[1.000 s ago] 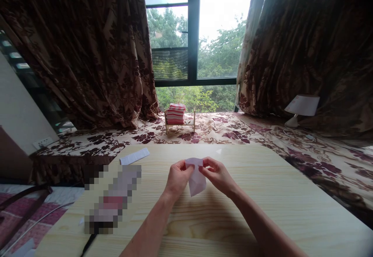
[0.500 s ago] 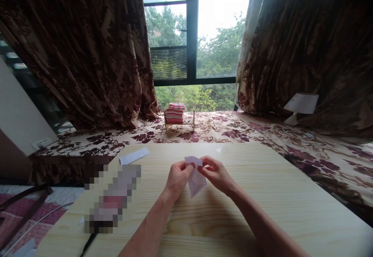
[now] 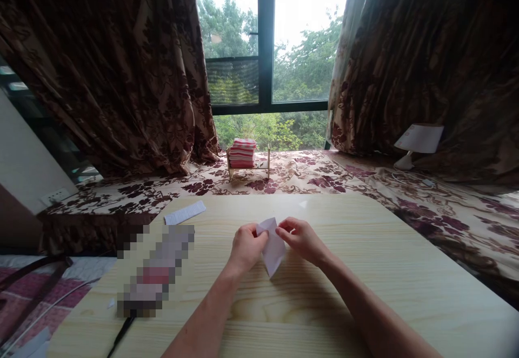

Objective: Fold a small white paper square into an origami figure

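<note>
Between my hands, a folded piece of white paper is held up above the light wooden table, its lower end coming to a point toward me. My left hand pinches its left edge, thumb on the near face and fingers behind. At the upper right edge, my right hand has its thumb and index finger closed on the paper. Creases run across the sheet, and its top also narrows to a point. The fingers behind the paper are partly hidden.
On the table, a printed white strip lies at the far left, with a pixelated object on a black cable nearer. Beyond, a floral-covered ledge holds a small wooden rack with striped folded cloths and a white lamp.
The paper's top has gone from a wide, flat edge to a point, and my right fingers have shifted along its upper right edge. The whole view has tilted slightly.
</note>
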